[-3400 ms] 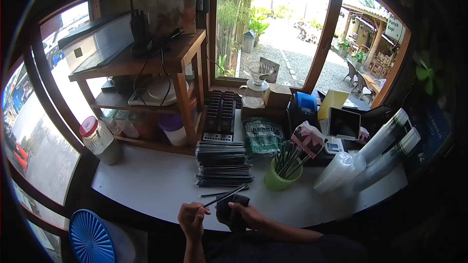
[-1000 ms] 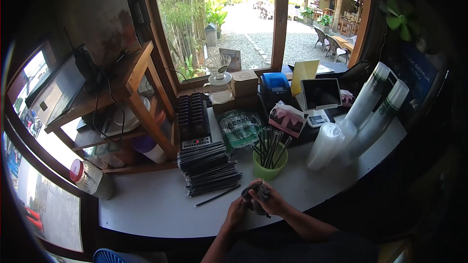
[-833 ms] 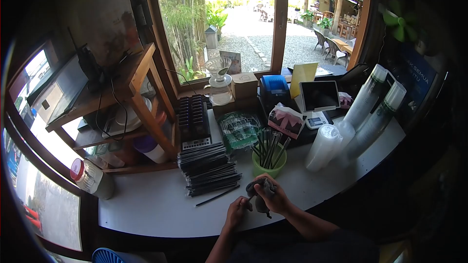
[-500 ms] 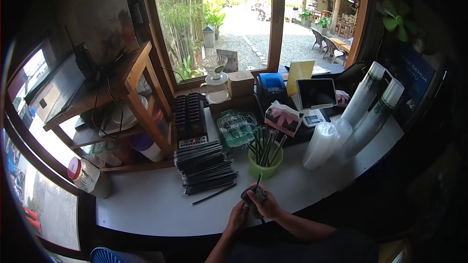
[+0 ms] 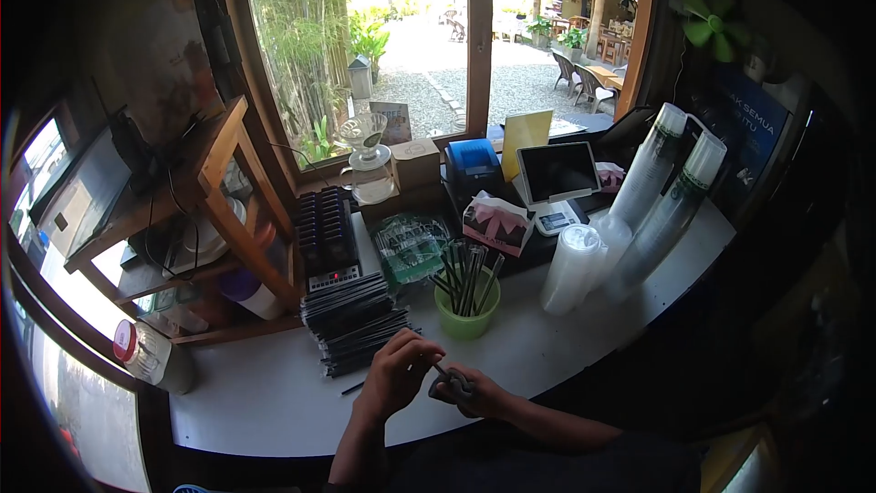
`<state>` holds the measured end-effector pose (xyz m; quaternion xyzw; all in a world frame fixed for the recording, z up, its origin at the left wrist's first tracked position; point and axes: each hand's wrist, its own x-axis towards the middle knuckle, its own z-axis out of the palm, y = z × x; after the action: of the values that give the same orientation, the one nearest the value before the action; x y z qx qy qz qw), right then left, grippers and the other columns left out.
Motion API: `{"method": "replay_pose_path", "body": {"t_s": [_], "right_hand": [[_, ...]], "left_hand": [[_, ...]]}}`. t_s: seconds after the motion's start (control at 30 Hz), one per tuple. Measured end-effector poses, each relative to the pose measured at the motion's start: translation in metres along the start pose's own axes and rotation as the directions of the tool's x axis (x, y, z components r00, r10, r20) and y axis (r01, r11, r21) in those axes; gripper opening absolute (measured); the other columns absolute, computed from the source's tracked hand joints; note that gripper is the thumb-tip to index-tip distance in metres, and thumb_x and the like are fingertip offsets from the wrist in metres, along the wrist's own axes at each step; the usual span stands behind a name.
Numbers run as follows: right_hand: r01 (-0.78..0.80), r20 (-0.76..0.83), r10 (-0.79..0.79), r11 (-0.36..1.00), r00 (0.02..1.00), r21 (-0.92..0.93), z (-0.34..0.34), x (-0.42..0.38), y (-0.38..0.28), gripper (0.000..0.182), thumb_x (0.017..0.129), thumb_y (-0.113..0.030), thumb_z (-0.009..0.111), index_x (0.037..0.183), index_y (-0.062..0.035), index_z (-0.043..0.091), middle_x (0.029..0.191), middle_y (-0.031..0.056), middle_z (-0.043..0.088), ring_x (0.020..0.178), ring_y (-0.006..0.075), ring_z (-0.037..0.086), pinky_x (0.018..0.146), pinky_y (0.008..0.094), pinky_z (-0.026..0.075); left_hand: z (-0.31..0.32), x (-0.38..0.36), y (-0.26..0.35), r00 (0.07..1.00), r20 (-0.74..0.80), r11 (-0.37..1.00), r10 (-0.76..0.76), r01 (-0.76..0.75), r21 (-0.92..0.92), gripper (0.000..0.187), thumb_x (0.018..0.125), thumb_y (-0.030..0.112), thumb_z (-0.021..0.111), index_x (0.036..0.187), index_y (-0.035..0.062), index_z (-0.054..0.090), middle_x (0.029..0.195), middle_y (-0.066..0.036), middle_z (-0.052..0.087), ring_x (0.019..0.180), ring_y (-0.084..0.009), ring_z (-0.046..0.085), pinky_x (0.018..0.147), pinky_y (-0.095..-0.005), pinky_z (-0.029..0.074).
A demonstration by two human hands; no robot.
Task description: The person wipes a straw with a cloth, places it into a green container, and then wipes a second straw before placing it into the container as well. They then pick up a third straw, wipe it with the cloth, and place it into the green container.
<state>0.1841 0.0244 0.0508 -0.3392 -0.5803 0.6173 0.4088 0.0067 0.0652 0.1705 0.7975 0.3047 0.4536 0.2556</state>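
Observation:
My right hand [image 5: 479, 393] is closed around a small dark grey rounded thing [image 5: 453, 385] whose exact kind I cannot make out. A thin dark rod [image 5: 442, 370] sticks out of it toward the upper left. My left hand [image 5: 394, 374] is raised beside it, fingers bent and pinched at the rod's tip. Just beyond the hands stands a light green cup [image 5: 469, 321] with several black straws [image 5: 468, 278] in it. Bundles of wrapped black straws [image 5: 351, 321] lie behind my left hand, which partly covers them. One loose straw [image 5: 352, 390] lies close to my left wrist.
Stacked plastic cups [image 5: 650, 219] and clear lids [image 5: 572, 267] occupy the right side. Toward the window are a tablet [image 5: 558, 172], blue printer [image 5: 474, 167], tissue pack [image 5: 497, 224] and glass coffee dripper [image 5: 371, 173]. A wooden shelf [image 5: 224, 210] and red-lidded jar [image 5: 151, 356] stand left.
My left hand has lifted up and to the left, from the dark thing's body to the rod's tip. The rod has tilted leftward. The whole view has shifted slightly.

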Motion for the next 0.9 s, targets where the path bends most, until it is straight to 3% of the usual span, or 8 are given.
{"method": "replay_pose_path", "body": {"t_s": [0.1, 0.27, 0.4, 0.43, 0.53, 0.63, 0.8, 0.9], "right_hand": [[0.011, -0.083, -0.013, 1.0, 0.997, -0.022, -0.008, -0.004, -0.023, 0.015, 0.1, -0.026, 0.055, 0.104, -0.011, 0.054, 0.076, -0.0058, 0.047, 0.056, 0.0015, 0.037, 0.044, 0.0201, 0.028], [-0.076, -0.175, 0.066, 0.996, 0.982, -0.053, -0.026, -0.003, -0.015, 0.013, 0.099, -0.023, 0.056, 0.105, -0.0105, 0.055, 0.075, -0.004, 0.05, 0.055, 0.0025, 0.042, 0.044, 0.0202, 0.031], [-0.022, -0.259, -0.009, 0.993, 0.966, -0.116, -0.027, -0.002, 0.017, 0.013, 0.097, -0.022, 0.06, 0.103, -0.0108, 0.055, 0.079, 0.002, 0.052, 0.068, 0.0068, 0.048, 0.058, 0.0232, 0.04], [0.133, -0.223, -0.217, 0.932, 0.95, -0.338, -0.034, -0.001, 0.035, 0.015, 0.098, -0.023, 0.057, 0.101, -0.0096, 0.053, 0.076, 0.0035, 0.051, 0.06, 0.0095, 0.047, 0.051, 0.0249, 0.039], [-0.353, -0.246, 0.411, 0.902, 0.878, 0.249, -0.036, -0.007, -0.008, 0.013, 0.101, -0.024, 0.05, 0.104, -0.0113, 0.051, 0.08, 0.0033, 0.051, 0.058, 0.0078, 0.044, 0.04, 0.0268, 0.031], [-0.325, -0.33, 0.479, 0.844, 0.813, 0.426, -0.033, 0.007, -0.017, 0.013, 0.101, -0.024, 0.049, 0.107, -0.0123, 0.05, 0.079, 0.0025, 0.051, 0.053, 0.0077, 0.043, 0.039, 0.0251, 0.03], [-0.247, -0.355, 0.343, 0.925, 0.87, 0.291, -0.043, 0.019, 0.013, 0.017, 0.1, -0.026, 0.05, 0.111, -0.0136, 0.05, 0.076, 0.0012, 0.049, 0.053, 0.0081, 0.044, 0.039, 0.0254, 0.032], [-0.242, -0.364, 0.314, 0.942, 0.877, 0.231, -0.046, 0.019, 0.025, 0.02, 0.1, -0.026, 0.052, 0.114, -0.0135, 0.051, 0.079, 0.0018, 0.051, 0.056, 0.0089, 0.048, 0.042, 0.0256, 0.036]], "left_hand": [[-0.005, 0.034, 0.027, 0.997, 0.034, 0.998, 0.065, -0.065, -0.026, 0.02, 0.077, -0.005, 0.072, 0.091, 0.0051, 0.063, 0.08, -0.006, 0.063, 0.072, -0.0195, 0.062, 0.062, -0.0301, 0.049], [-0.002, 0.061, 0.029, 0.966, -0.081, 0.969, 0.247, -0.248, 0.0, 0.021, 0.079, -0.003, 0.072, 0.094, 0.0052, 0.06, 0.081, -0.007, 0.064, 0.071, -0.021, 0.06, 0.062, -0.0318, 0.049], [-0.007, 0.076, 0.025, 0.797, -0.54, 0.935, 0.271, -0.352, -0.05, 0.024, 0.076, -0.003, 0.073, 0.092, 0.008, 0.058, 0.08, -0.004, 0.064, 0.072, -0.0209, 0.059, 0.064, -0.0295, 0.048], [-0.01, 0.084, 0.024, 0.786, -0.507, 0.929, 0.353, -0.357, 0.093, 0.024, 0.076, -0.002, 0.074, 0.092, 0.0084, 0.058, 0.08, -0.004, 0.064, 0.073, -0.0209, 0.059, 0.065, -0.03, 0.048], [-0.011, 0.109, 0.007, 0.792, -0.363, 0.855, 0.491, -0.359, 0.374, 0.026, 0.074, 0.001, 0.075, 0.093, 0.0096, 0.059, 0.082, -0.002, 0.065, 0.08, -0.021, 0.057, 0.07, -0.033, 0.047], [0.005, 0.119, -0.034, 0.846, -0.275, 0.861, 0.457, -0.345, 0.373, 0.025, 0.073, 0.003, 0.075, 0.092, 0.0098, 0.06, 0.084, -0.001, 0.065, 0.081, -0.0213, 0.058, 0.07, -0.0326, 0.047], [0.031, 0.104, -0.084, 0.944, -0.181, 0.927, 0.277, -0.213, 0.308, 0.02, 0.075, 0.006, 0.074, 0.089, 0.0094, 0.06, 0.084, 0.0, 0.065, 0.084, -0.0222, 0.059, 0.074, -0.0342, 0.049], [0.034, 0.089, -0.094, 0.982, -0.132, 0.953, 0.137, -0.094, 0.289, 0.034, 0.076, 0.019, 0.076, 0.104, 0.0095, 0.058, 0.115, -0.008, 0.058, 0.107, -0.0301, 0.052, 0.09, -0.0427, 0.045]]}}
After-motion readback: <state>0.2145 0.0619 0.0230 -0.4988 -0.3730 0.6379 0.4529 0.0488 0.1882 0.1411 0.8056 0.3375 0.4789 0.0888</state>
